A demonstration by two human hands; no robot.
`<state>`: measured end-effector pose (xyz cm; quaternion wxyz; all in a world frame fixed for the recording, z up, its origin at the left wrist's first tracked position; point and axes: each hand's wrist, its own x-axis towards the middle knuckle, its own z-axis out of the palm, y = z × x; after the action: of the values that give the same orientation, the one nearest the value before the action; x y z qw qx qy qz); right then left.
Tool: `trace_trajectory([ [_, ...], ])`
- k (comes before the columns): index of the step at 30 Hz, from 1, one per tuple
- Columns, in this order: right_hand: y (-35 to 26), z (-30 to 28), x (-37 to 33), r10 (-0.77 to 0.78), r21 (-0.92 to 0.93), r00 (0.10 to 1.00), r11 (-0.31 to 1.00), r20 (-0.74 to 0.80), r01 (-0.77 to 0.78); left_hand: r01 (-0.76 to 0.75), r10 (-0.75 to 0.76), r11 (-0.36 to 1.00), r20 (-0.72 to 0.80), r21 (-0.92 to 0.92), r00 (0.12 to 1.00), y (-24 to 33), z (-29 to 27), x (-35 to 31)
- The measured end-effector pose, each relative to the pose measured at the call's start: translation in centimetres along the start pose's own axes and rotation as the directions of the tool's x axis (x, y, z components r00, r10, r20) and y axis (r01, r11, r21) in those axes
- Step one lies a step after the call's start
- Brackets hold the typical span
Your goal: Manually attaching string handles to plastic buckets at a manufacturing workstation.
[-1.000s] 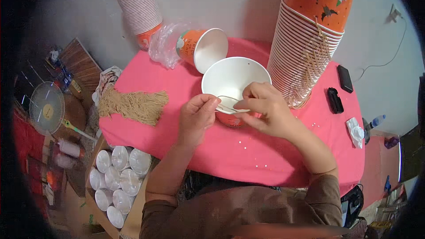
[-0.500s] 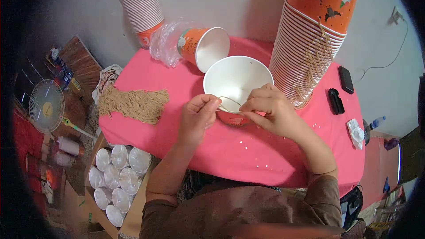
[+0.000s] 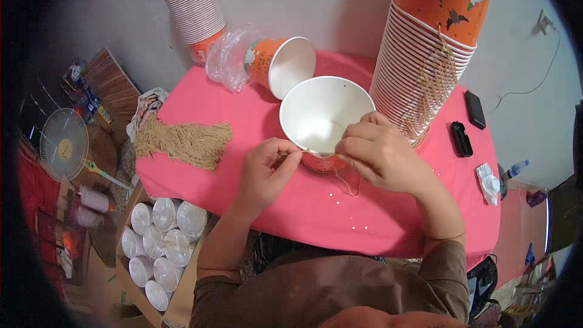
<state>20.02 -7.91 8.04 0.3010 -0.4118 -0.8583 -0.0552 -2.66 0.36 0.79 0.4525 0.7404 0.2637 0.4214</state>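
Seen from above, my bare hands work a thin tan cord [image 3: 352,194] at the near rim of a white-lined orange bucket [image 3: 316,106], which stands upright near the middle of a pink-covered table [image 3: 291,215]. My left hand [image 3: 267,170] seems to pinch the cord against the rim, thumb to forefinger; my right hand [image 3: 379,152] grips it just to the right, a slack loop hanging below. Whether it passes through the rim, I cannot tell. This bucket looks unfinished to me: a small dark hole [image 3: 345,86] in the far rim has no cord in it. Toward the table's right rear, a tall bucket stack [image 3: 404,70] trails cords down its side, seemingly done. Near the left edge lies a cord bundle [image 3: 182,143], apparently unused. By the rear edge, a tipped bucket [image 3: 261,58] shows no cord, beside crumpled clear plastic [image 3: 231,61].
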Motion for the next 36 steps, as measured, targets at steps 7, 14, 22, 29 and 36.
trace_trajectory([
  [7, -0.2, 1.4, 1.8, -0.034, -0.005, 0.999, 0.999, -0.007, 0.034, 0.088, -0.072, 0.956, 0.067, -0.28, 0.995, 0.7, 1.2, 0.1],
  [14, 0.0, 2.5, 2.0, -0.036, -0.038, 0.998, 0.999, -0.057, 0.034, 0.101, -0.089, 0.946, 0.053, -0.309, 0.995, 1.0, 1.4, -0.3],
  [22, 0.2, 2.8, 1.8, -0.01, 0.07, 0.999, 0.997, -0.035, 0.013, 0.09, -0.065, 0.959, 0.101, -0.267, 0.993, -0.6, 1.2, -0.1],
  [29, 0.7, 2.8, 1.7, 0.023, 0.201, 1.0, 0.979, -0.001, -0.022, -0.041, 0.055, 0.947, 0.035, -0.318, 0.998, -0.4, 2.1, 0.1],
  [36, 0.9, 2.6, 1.6, 0.027, 0.226, 0.997, 0.973, 0.076, -0.043, -0.088, 0.083, 0.934, -0.029, -0.347, 0.996, 0.1, 2.8, -0.1],
])
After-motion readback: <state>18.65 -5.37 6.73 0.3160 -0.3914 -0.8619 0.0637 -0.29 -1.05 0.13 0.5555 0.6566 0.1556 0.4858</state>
